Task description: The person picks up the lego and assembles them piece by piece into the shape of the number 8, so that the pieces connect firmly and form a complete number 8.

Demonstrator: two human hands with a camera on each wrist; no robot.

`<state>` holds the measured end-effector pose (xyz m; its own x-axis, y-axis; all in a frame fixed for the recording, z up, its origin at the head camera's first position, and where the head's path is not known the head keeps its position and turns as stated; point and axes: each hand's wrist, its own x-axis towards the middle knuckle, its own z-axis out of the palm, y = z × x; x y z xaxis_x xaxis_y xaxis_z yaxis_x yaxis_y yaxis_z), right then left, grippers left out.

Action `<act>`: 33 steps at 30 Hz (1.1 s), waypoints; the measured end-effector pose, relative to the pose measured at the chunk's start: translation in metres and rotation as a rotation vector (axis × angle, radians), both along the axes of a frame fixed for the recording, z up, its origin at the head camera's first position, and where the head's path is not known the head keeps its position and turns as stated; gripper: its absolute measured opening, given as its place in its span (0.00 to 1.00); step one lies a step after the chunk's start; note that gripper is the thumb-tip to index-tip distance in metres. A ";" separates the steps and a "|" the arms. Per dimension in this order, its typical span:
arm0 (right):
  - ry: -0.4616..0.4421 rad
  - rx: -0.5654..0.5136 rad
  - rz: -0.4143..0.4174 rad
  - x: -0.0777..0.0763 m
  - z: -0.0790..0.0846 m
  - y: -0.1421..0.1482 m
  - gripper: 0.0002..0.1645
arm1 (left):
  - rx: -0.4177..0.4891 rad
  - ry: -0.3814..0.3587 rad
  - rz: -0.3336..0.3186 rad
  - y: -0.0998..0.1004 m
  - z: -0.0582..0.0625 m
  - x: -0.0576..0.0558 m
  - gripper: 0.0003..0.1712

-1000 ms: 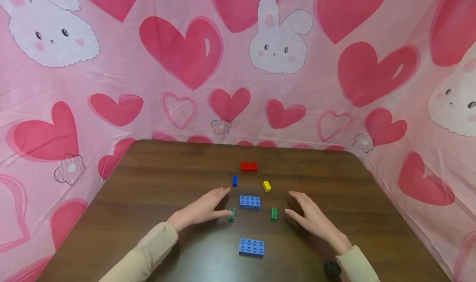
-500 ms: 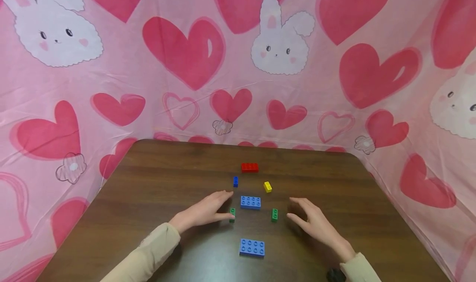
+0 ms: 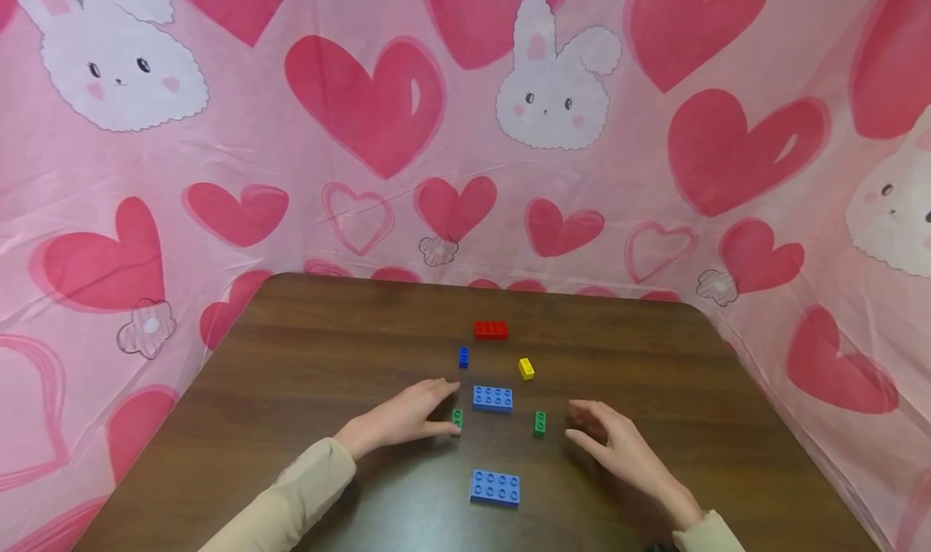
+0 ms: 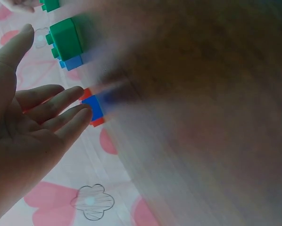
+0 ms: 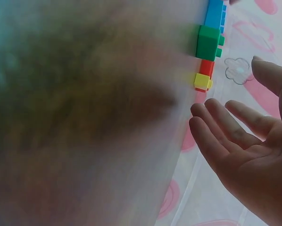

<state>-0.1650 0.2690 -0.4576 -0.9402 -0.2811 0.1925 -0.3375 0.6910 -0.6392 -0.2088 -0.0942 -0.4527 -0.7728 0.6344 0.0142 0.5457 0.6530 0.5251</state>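
Empty and loose, the left hand (image 3: 403, 415) is to the left of the central brick (image 3: 492, 399), its fingers extended and its thumb spread away from them. From the head view the thumb tip covers the near end of the left green brick (image 3: 457, 415), but the left wrist view shows a gap between the two. The right hand (image 3: 625, 455), to the right of the central brick, is likewise released: fingers lightly bent, thumb apart, not touching the right green brick (image 3: 539, 424) near it.

Both green bricks sit slightly nearer the person than the central brick, one on either side. Beyond the central brick are the navy brick (image 3: 463, 358), to its left, and the yellow brick (image 3: 527, 368), to its right and slanted; the red brick (image 3: 490, 330) lies past these two. The near brick (image 3: 495, 488), light blue like the central brick, is on the person's side of it. All rest on the table (image 3: 349, 334).

Compared with one second ago, the right hand has drawn back toward the person, its fingers more bent. The left hand has eased back slightly, its thumb passing from the middle of the left green brick to its near end. The bricks keep their places around the central brick.
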 end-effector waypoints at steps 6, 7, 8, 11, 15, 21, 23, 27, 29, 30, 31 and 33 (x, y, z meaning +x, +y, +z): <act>-0.001 -0.025 0.044 0.005 -0.001 -0.001 0.23 | -0.016 0.009 -0.007 0.001 0.000 0.001 0.42; 0.006 -0.029 0.053 0.006 -0.001 -0.002 0.23 | -0.019 0.012 -0.009 0.001 -0.001 0.001 0.41; 0.016 -0.032 0.064 0.006 -0.001 -0.002 0.22 | -0.022 0.014 -0.010 0.001 -0.001 0.001 0.41; 0.038 -0.039 0.095 0.008 -0.001 -0.004 0.21 | -0.029 0.017 -0.016 0.002 -0.001 0.001 0.41; 0.022 -0.036 0.115 0.010 -0.001 -0.005 0.20 | -0.028 0.017 -0.020 0.002 -0.001 0.001 0.41; -0.043 -0.034 0.127 0.015 -0.001 -0.005 0.20 | -0.027 0.023 -0.031 0.002 0.000 0.001 0.39; -0.052 -0.039 0.132 0.016 -0.001 -0.005 0.20 | -0.023 0.020 -0.034 0.002 0.000 0.002 0.39; -0.065 -0.051 0.144 0.018 0.000 -0.006 0.19 | -0.015 0.018 -0.038 0.003 0.002 0.003 0.37; -0.068 -0.059 0.154 0.018 0.000 -0.007 0.20 | -0.015 0.022 -0.041 0.003 0.002 0.003 0.37; -0.065 -0.062 0.159 0.018 0.000 -0.008 0.20 | -0.017 0.024 -0.041 0.003 0.002 0.003 0.36; -0.059 -0.064 0.166 0.018 -0.001 -0.008 0.20 | -0.017 0.024 -0.042 0.004 0.002 0.004 0.36; -0.047 -0.071 0.178 0.018 -0.002 -0.009 0.19 | -0.018 0.022 -0.041 0.004 0.002 0.004 0.36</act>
